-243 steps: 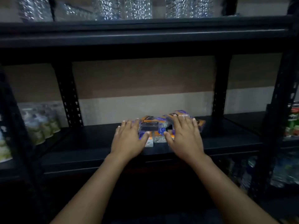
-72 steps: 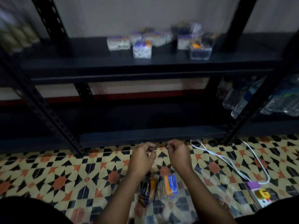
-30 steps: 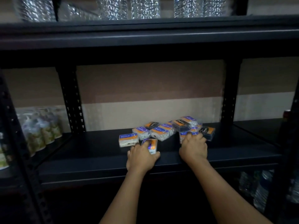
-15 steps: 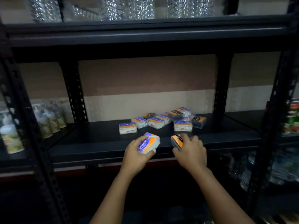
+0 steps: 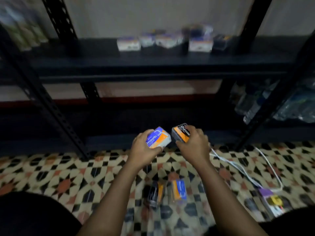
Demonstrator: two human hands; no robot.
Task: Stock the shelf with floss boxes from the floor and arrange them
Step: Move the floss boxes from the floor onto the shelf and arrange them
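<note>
My left hand (image 5: 144, 149) grips a blue and orange floss box (image 5: 158, 137) labelled "Smooth". My right hand (image 5: 195, 144) grips a black and orange floss box (image 5: 180, 133) labelled "Charcoal". Both boxes are held side by side, low in front of the bottom shelf and above the floor. On the patterned floor tiles between my forearms lie a dark floss box (image 5: 154, 193) and a blue and orange floss box (image 5: 179, 190). Several floss boxes (image 5: 164, 40) sit in a blurred cluster on the black middle shelf (image 5: 153, 63) above.
Black perforated uprights (image 5: 56, 109) frame the rack. A white cable (image 5: 238, 169) runs across the floor to a power strip (image 5: 271, 200) at the right. Water bottles (image 5: 252, 106) lie on the low shelf at right; bottles (image 5: 22, 29) stand at far left.
The view has dropped from shelf height to the floor. Both hands, each still holding its box, have come down away from the middle shelf to just above the tiles.
</note>
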